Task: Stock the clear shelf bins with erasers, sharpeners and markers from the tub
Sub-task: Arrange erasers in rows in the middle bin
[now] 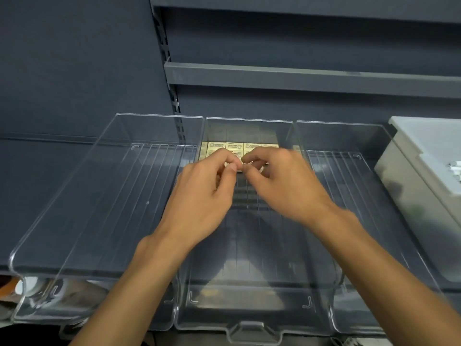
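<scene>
Both hands down in the middle bin, fiddling with one eraser

The left hand [207,193] and right hand [282,181] meet fingertip to fingertip, thumbs and forefingers pinching the same small cream eraser [238,168], mostly hidden by the fingers. Just past the fingertips, two rows of flat cream printed erasers [234,146] sit against the back wall of the clear plastic middle bin [249,328]. From the knuckles back to the front lip it's open ribbed floor. The bin's side walls stand just outside each hand. A grey plastic tub [411,171] sits well right of the right hand's fingers.
</scene>
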Action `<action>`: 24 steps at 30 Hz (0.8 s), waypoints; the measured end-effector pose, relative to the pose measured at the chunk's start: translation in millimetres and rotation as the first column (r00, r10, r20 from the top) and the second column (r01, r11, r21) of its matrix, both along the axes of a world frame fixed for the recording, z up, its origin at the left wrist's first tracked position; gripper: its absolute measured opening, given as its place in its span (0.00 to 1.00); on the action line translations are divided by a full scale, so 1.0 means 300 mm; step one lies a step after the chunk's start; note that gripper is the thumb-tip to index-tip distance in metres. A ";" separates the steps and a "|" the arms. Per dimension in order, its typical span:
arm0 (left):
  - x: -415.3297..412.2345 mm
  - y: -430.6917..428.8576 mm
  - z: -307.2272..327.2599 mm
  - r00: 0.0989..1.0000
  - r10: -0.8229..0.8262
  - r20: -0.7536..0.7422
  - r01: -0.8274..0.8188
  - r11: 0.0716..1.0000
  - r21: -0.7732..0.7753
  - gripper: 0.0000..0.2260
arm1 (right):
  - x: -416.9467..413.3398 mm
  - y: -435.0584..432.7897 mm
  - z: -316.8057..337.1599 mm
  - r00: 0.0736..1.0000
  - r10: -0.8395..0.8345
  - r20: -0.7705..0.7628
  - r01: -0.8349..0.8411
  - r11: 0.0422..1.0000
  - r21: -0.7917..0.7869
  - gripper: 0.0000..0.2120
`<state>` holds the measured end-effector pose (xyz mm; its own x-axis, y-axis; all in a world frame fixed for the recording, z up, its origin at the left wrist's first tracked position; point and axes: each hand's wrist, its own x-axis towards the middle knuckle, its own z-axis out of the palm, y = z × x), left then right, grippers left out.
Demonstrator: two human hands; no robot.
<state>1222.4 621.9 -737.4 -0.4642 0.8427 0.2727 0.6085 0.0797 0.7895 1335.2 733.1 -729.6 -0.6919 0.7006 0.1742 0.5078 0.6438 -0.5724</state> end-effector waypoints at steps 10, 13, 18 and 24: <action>0.101 -0.015 0.001 0.991 -0.052 0.127 0.039 0.994 0.103 0.11 | 0.083 -0.092 0.068 0.908 0.290 -0.302 -0.366 0.900 -0.237 0.08; 0.111 -0.018 0.002 0.986 -0.079 0.148 0.064 0.993 0.102 0.16 | 0.101 -0.093 0.072 0.887 0.396 -0.238 -0.453 0.848 -0.276 0.13; 0.083 -0.013 -0.018 0.949 -0.037 0.314 0.016 0.997 0.069 0.23 | 0.122 -0.101 0.030 0.878 0.477 -0.052 -0.473 0.843 -0.254 0.21; 0.077 -0.007 -0.030 0.868 -0.044 0.494 0.061 0.998 -0.019 0.24 | 0.124 -0.114 -0.002 0.899 0.435 -0.056 -0.438 0.894 -0.093 0.21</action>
